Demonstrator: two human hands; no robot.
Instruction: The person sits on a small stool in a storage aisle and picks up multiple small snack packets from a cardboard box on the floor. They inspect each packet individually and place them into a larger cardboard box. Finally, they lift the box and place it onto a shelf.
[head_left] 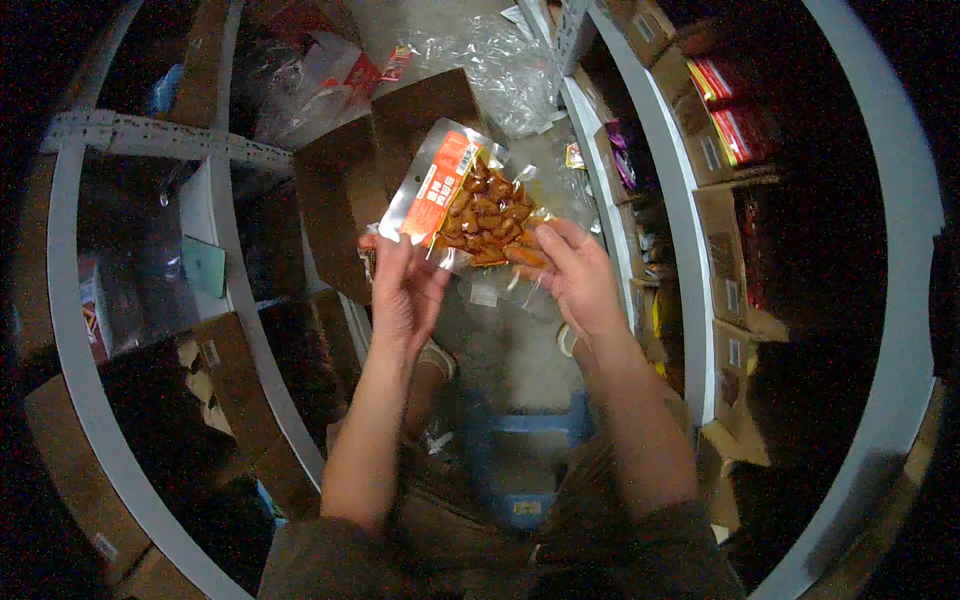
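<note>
In front of me, over the aisle floor, both hands hold up a vacuum-sealed food pouch point(485, 210). Its clear side shows glossy brown chunks, and an orange label strip runs along its silvery left part. My left hand point(408, 290) grips the lower left edge, with the fingers partly behind the pouch. My right hand point(580, 270) pinches the lower right corner between thumb and fingers. The pouch is tilted, its label end pointing up and left. Just beyond it stands an open cardboard box point(340, 165), partly hidden by the pouch.
Grey shelf posts point(690, 200) rise on both sides of a narrow aisle. Opened cartons point(720, 250) with packets line the right shelves; more boxes point(245, 350) fill the left. Crumpled clear plastic point(480, 70) lies on the far floor. A blue stool point(527, 508) sits below me.
</note>
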